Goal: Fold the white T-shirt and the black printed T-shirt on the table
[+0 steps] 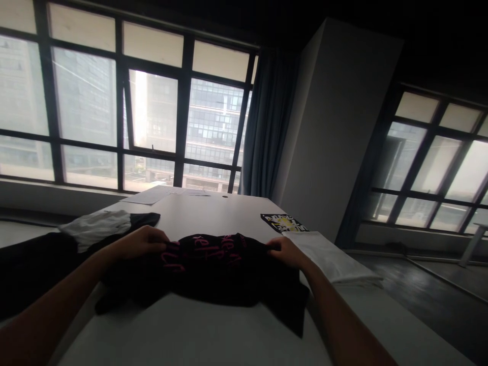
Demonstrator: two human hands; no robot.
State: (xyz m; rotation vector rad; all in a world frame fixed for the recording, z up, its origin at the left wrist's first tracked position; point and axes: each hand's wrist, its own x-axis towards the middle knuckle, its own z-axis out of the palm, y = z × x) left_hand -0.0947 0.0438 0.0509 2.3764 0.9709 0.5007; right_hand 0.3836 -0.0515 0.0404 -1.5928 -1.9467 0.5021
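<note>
room: dim office, large windows [152, 107] behind, blue curtain [267, 117] at the pillar.
surface: white table [213, 208], papers at the far edge.
garment: black t-shirt [213, 267] with pink lettering, lying bunched mid-table, one corner draped over the near right edge.
left hand [143, 241]: closed on the shirt's left edge, fabric pinched under the fingers.
right hand [284, 250]: closed on the shirt's right edge, same pinch.
nearby: white folded cloth [331, 256] just right of the shirt; black-and-yellow printed piece [284, 222] beyond it; white and dark clothes [95, 226] at left.
handling: judged light, soft, limp; no shape is held unsupported. Best gripped at edges or seams, both sides, kept taut.
</note>
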